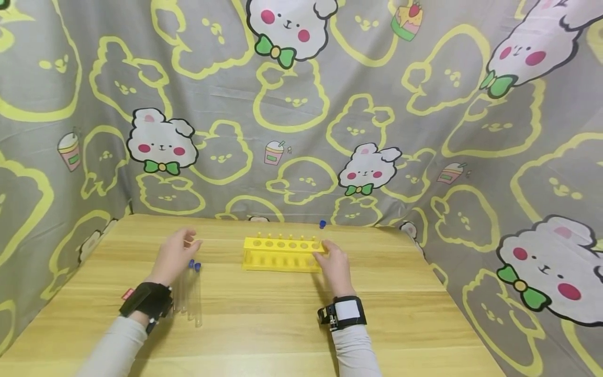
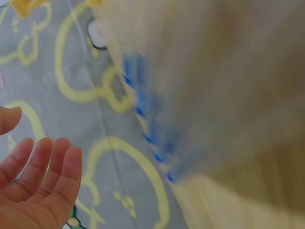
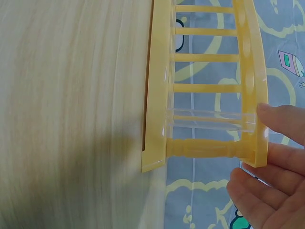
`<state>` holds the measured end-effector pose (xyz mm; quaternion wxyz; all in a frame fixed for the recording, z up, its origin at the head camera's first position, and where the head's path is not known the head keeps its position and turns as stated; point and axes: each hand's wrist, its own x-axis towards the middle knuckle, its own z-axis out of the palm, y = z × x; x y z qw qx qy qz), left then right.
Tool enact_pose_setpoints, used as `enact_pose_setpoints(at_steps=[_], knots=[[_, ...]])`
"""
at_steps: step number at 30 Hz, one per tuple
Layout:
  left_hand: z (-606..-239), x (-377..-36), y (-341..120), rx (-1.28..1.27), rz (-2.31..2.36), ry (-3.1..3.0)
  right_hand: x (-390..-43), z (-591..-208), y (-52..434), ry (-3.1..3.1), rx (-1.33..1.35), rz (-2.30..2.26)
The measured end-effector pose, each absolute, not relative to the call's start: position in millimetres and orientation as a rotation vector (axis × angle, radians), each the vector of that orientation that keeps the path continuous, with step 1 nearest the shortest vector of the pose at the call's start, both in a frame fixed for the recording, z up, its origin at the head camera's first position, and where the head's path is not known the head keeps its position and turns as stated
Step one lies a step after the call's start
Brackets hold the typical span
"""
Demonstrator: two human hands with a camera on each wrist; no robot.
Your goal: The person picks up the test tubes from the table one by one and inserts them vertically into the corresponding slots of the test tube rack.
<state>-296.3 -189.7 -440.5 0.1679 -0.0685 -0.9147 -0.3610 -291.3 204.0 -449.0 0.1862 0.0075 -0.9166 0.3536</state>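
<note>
On the pale wooden table (image 1: 264, 335), your right hand (image 1: 335, 266) rests at the right end of the yellow plastic test-tube rack (image 1: 281, 253), its fingers nearly straight and touching the rack's end; the right wrist view shows those fingertips (image 3: 281, 123) lying against the top plate without curling round it. One clear glass tube (image 3: 209, 117) stands in the slot nearest that end, and a small blue cap (image 1: 322, 224) shows just behind the rack's right corner; whether it sits on that tube you cannot tell.

Your left hand (image 1: 175, 256) hovers well to the left of the rack, fingers relaxed and slightly spread, holding nothing; the left wrist view confirms the loose, open palm (image 2: 33, 186). Just beside that hand lie several clear test tubes with blue caps (image 1: 193, 290), side by side on the wood, caps pointing away from you. The left wrist view is blurred, so the tubes show there only as blue streaks.

Behind the table hangs a grey cloth printed with yellow outlines and white bunnies (image 1: 301, 131).
</note>
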Motion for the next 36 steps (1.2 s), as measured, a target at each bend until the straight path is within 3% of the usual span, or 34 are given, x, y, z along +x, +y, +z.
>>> enact_pose_setpoints(at_steps=[14, 36], knots=[[-447, -276, -236, -0.069, -0.859, -2.865, -291, -450, 201, -2.585, 0.028, 0.978], [-461, -270, -248, 0.157, -1.059, -3.094, -291, -450, 202, -2.592, 0.011, 0.988]])
